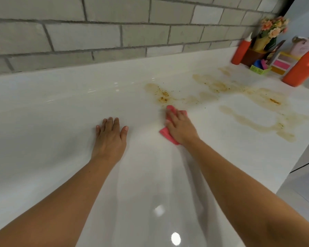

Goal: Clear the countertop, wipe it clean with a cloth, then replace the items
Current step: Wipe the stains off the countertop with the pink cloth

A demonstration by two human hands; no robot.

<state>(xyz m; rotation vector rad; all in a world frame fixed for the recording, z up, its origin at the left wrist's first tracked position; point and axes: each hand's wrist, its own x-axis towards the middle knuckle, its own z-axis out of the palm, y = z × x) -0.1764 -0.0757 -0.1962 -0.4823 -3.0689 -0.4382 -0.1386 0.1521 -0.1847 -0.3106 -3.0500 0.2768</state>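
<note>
- Flat on the white desk [61, 107] lies the left hand [111, 133], palm down, fingers straight and a little spread, thumb out to the side; it holds nothing.
- The right hand [179, 127] presses a pink cloth [165, 132] onto the desk, fingers straight on top of it and close together (not curled round it).
- The cloth shows past the fingertips and again by the wrist; the rest is hidden under the palm.
- Just beyond the cloth's far edge starts a brownish stain [161, 94] with dark specks in it.
- More brown smears [268, 98] spread across the right part of the desk, well apart from the left hand.
- At the far right corner stands a group of things: an orange bottle [241, 51] against the wall, a second orange bottle [301, 71] nearer the front, and between them a pot of artificial flowers [273, 28], a small green basket [259, 70] and a box with coloured stripes [282, 63].
- Behind the desk runs a grey tiled wall [96, 32].
- Both forearms are bare and reach in from the lower edge of the view.
</note>
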